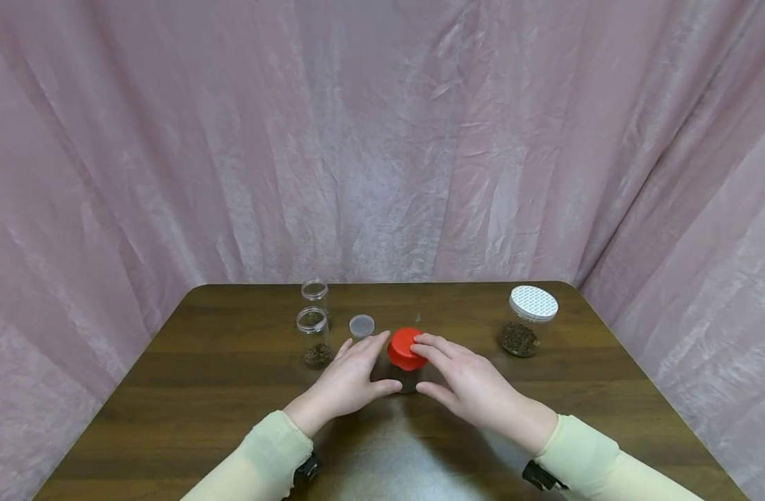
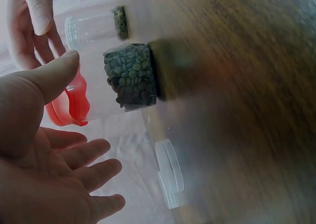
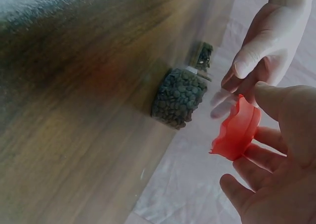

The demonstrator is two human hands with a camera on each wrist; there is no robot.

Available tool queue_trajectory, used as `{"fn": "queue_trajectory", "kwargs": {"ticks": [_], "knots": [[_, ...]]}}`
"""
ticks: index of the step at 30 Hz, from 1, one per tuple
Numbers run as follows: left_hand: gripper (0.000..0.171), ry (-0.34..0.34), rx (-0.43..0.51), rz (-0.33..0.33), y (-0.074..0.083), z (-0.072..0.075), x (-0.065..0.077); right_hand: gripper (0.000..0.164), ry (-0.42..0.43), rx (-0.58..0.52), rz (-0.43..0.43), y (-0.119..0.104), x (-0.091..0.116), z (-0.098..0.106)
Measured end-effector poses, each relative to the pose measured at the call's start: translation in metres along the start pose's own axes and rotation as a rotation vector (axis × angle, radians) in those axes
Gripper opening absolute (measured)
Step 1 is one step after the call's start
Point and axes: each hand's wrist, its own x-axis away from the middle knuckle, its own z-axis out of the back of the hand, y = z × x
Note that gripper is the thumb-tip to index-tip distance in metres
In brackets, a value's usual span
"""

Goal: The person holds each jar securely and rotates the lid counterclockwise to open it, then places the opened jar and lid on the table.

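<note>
Between my two hands stands a clear jar (image 2: 112,108), its lower part filled with dark brown pellets (image 3: 178,98). A red lid (image 1: 404,348) with a wavy skirt covers its top. My right hand (image 1: 476,383) touches the lid's right side with its fingertips, while the thumb stays lower, near the jar's wall. On the left side, my left hand (image 1: 355,379) is spread around the jar with fingers extended, holding nothing. In the left wrist view its thumb overlaps the red lid.
Two lidless clear jars (image 1: 312,321) stand at the left, the nearer with dark bits inside. Pale translucent lids (image 2: 170,167) lie stacked beside them. A wider jar with a white patterned lid (image 1: 534,303) stands back right on the wooden table (image 1: 232,390). Pink curtains (image 1: 382,139) hang behind.
</note>
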Motion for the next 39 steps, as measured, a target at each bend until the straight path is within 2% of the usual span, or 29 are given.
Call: {"fn": "queue_trajectory", "kwargs": {"ticks": [5, 11, 17, 23, 33, 39], "knots": [[0.091, -0.012, 0.012, -0.005, 0.002, -0.002, -0.004, 0.069, 0.024, 0.003, 0.006, 0.0, 0.005, 0.0], [0.09, -0.025, 0.019, -0.018, 0.003, -0.006, -0.011, 0.066, 0.033, -0.021, 0.0, 0.001, 0.008, 0.0], [0.088, -0.047, 0.017, 0.0, 0.004, -0.009, -0.017, 0.068, 0.05, -0.04, -0.022, 0.004, 0.013, 0.002], [0.08, -0.058, 0.028, -0.01, 0.006, -0.014, -0.023, 0.068, 0.049, -0.055, -0.049, 0.007, 0.017, 0.002], [0.07, -0.02, -0.05, -0.022, 0.009, -0.022, -0.028, 0.064, 0.026, -0.092, -0.103, 0.007, 0.023, 0.004], [0.06, -0.005, -0.051, -0.032, 0.01, -0.022, -0.026, 0.063, 0.024, -0.122, -0.115, 0.005, 0.026, 0.004]]}}
